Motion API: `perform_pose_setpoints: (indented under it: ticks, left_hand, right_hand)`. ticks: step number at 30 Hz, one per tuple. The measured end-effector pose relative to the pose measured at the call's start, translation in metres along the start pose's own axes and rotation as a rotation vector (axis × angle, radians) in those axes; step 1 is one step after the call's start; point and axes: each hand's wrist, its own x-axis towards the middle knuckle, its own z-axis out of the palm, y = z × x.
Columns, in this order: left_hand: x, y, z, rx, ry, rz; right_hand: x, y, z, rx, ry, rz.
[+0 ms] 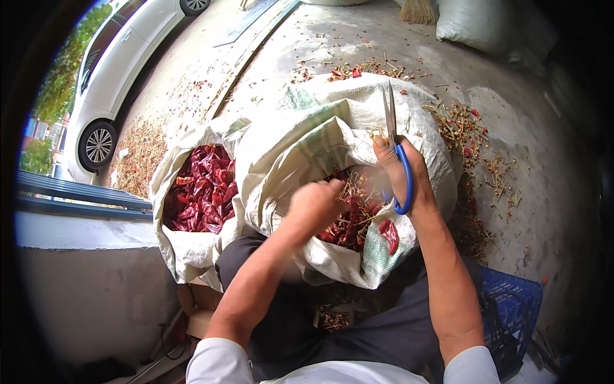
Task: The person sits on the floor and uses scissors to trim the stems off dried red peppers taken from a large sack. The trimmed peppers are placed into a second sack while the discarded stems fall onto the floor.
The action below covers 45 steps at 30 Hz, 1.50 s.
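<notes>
My right hand [409, 173] grips a pair of scissors [407, 187] with blue handles, the metal blades pointing up and away from me. Some small yellowish bits show by its thumb tip. Below and between my hands gapes a large white woven sack [307, 160], with dried red chillies [345, 233] and their stems inside. Over the left part of that mouth is my left hand [313, 208], fingers curled in; motion blur and the hand itself hide what they hold. A single dried chilli [389, 237] lies on the sack's near right edge.
A second white sack [167, 246] full of red stemless chillies [201, 192] stands at the left. Cut stems [464, 131] litter the concrete floor. A blue plastic crate [511, 294] is at the lower right. Farther off are stuffed sacks [473, 29], a broom [419, 11] and a white car [125, 54].
</notes>
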Motion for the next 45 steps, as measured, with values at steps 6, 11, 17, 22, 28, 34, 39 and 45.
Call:
perform_pose_setpoints:
  ticks: [6, 11, 17, 22, 28, 34, 39, 45]
  left_hand:
    - [0.015, 0.006, 0.051, -0.025, 0.017, 0.179]
    - [0.026, -0.004, 0.034, -0.196, 0.267, 0.206]
    - [0.021, -0.008, -0.032, -1.005, 0.238, -0.002]
    - [0.024, -0.028, -0.045, -1.284, 0.378, 0.004]
    - [0.024, -0.035, -0.047, -1.313, 0.422, -0.007]
    - [0.024, -0.038, -0.044, -1.215, 0.406, 0.03]
    - [0.021, -0.025, -0.047, -1.155, 0.423, 0.028]
    - [0.024, -0.034, -0.049, -1.373, 0.361, -0.014]
  right_hand:
    - [0.001, 0.006, -0.001, -0.006, 0.01, -0.026]
    - [-0.001, 0.002, -0.006, 0.038, 0.001, -0.013]
    - [-0.006, 0.011, 0.001, -0.112, -0.026, -0.035]
    - [-0.012, 0.008, 0.001, -0.301, -0.111, -0.136]
    - [-0.021, 0.009, 0.008, -0.477, -0.203, -0.187]
    - [-0.021, 0.005, 0.014, -0.485, -0.197, -0.187]
    - [-0.021, 0.009, 0.015, -0.529, -0.14, -0.22]
    - [-0.021, 0.007, 0.01, -0.596, -0.116, -0.244]
